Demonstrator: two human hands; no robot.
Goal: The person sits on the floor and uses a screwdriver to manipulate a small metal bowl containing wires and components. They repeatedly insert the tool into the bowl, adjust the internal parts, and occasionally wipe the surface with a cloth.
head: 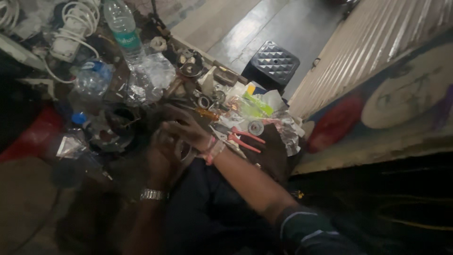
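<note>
While both hands meet at centre frame, the left hand (163, 153) cups a small dark round part (185, 152), hard to make out | right hand (184, 127) clasps over it, steadying | red-handled pliers (245, 138) lie just right, near the hands | clear plastic bottle (123, 30) stands upper left, apart.

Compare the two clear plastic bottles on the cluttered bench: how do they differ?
The upper bottle keeps its shape and wears a green label; the lower bottle looks crumpled, with a blue label. The upper one reaches the frame's top edge; the lower lies nearer the hands. Both are clear plastic.
</note>
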